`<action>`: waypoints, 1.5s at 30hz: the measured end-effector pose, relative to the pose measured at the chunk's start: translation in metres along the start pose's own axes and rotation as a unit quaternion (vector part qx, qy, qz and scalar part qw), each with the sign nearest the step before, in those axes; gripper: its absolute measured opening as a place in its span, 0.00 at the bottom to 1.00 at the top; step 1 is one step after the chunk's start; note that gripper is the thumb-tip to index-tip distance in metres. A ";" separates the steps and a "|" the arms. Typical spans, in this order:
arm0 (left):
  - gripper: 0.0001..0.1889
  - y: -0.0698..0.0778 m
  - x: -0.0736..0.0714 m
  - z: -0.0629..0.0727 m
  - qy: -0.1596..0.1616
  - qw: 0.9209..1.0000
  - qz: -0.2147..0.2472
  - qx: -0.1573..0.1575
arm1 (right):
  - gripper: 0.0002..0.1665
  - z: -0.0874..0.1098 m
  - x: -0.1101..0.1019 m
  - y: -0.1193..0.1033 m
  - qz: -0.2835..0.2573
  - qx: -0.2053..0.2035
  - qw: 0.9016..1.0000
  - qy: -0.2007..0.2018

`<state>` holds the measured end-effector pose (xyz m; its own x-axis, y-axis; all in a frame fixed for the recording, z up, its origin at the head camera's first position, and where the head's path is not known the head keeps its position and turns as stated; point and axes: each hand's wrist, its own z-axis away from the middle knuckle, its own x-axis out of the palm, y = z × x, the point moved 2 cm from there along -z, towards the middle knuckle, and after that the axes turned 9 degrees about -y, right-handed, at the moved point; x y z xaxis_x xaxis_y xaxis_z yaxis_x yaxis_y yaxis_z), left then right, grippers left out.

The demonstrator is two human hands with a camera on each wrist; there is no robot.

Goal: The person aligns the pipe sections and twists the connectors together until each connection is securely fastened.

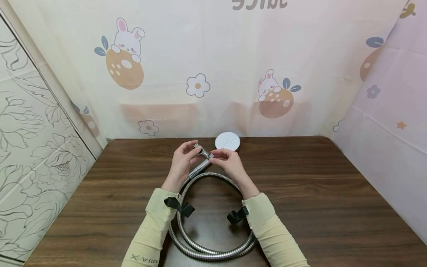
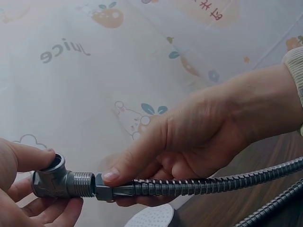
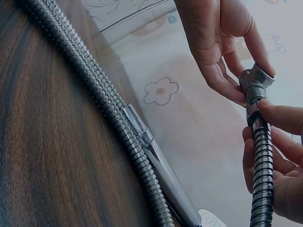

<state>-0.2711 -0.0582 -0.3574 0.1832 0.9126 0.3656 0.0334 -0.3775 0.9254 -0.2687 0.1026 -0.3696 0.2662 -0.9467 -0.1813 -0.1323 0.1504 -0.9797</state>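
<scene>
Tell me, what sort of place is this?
Probably a small indoor tabletop workspace, perhaps curtained off: there's a dark wooden table, a rabbit-and-fruit printed cloth behind it, and a coiled metal hose being handled.

The word "Juice" [image 1: 260,3], in grey rounded letters, stands mirror-reversed on the cream fabric backdrop [image 1: 220,44], above the small white-rabbit-on-orange-fruit print [image 1: 276,104]. The head view crops its top; the left wrist view shows it whole, up and to the left of that print. Up and to the right of the print there, slanting red characters [image 2: 208,8] on a peach patch are cut by the frame and not surely legible. Below and left of the print, the pale yellow fabric left sleeve [image 1: 148,237] bears dark lettering [image 1: 144,259]: an "X", the rest unclear.
</scene>
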 end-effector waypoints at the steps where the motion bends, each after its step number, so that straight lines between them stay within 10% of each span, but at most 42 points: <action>1: 0.16 0.000 0.000 0.000 0.001 1.000 -0.001 0.000 | 0.18 0.000 0.000 0.000 0.001 -0.001 1.000 0.000; 45: 0.16 0.000 0.007 0.001 0.011 0.999 -0.029 0.020 | 0.16 0.000 0.001 -0.003 -0.019 -0.003 1.000 0.004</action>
<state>-0.2687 -0.0522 -0.3555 0.1584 0.9364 0.3130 0.0820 -0.3284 0.9410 -0.2680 0.1008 -0.3669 0.2639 -0.9540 -0.1426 -0.1286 0.1117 -0.9854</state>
